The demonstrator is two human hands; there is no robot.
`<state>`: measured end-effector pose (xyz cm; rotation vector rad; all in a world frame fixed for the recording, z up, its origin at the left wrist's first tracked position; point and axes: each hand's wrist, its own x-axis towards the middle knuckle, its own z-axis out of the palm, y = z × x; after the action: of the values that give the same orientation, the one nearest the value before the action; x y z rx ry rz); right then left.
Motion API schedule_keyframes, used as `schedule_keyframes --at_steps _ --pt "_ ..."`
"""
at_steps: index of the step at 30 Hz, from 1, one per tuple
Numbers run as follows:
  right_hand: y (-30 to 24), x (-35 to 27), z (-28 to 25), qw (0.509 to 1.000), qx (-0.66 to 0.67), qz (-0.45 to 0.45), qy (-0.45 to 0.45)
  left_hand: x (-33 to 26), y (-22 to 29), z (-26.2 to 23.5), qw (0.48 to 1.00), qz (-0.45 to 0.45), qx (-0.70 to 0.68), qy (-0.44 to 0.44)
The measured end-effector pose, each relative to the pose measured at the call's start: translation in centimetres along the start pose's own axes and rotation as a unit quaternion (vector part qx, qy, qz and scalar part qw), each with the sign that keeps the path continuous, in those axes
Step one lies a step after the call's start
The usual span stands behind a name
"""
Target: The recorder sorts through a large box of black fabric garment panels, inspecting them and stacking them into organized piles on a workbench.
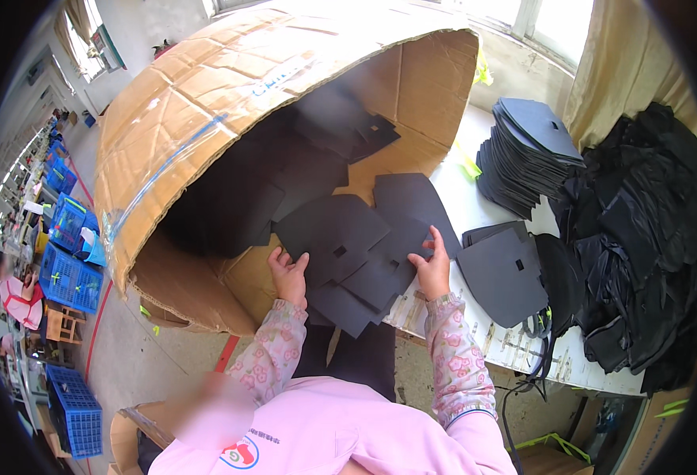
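Several thin black panels (334, 224), each with a rounded side and a small square hole, lie overlapping at the mouth of a big cardboard box (178, 127). At their left edge, my left hand (289, 277) grips the black panels with curled fingers and thumb. On the opposite side, my right hand (434, 267) has its thumb and fingers on the right edge of the same loose group. More black panels (245, 182) lie deeper inside the box, partly lost in shadow. The fingertips' undersides are hidden.
A white table (475, 332) stands on the right. It carries a tall stack of black panels (527, 154), a lower pile of panels (507, 277) and a heap of black fabric (641, 237). Blue crates (71, 277) line the floor at left, where a person (20, 297) sits.
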<state>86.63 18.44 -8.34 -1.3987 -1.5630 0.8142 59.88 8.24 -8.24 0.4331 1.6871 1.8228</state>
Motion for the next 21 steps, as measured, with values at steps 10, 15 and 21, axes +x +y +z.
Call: schedule_keyframes --at_steps 10,15,21 --pt "-3.9 -0.5 -1.2 0.93 0.318 0.129 -0.133 0.9 0.6 0.4 0.997 -0.049 -0.062 -0.001" --pt "-5.0 -2.1 1.0 0.916 0.352 0.157 -0.112 0.6 0.9 1.1 0.998 -0.059 0.004 0.03" --pt "-7.0 -3.9 3.9 0.875 0.423 0.138 -0.193 1.3 0.1 0.6 0.999 -0.043 -0.018 -0.011"
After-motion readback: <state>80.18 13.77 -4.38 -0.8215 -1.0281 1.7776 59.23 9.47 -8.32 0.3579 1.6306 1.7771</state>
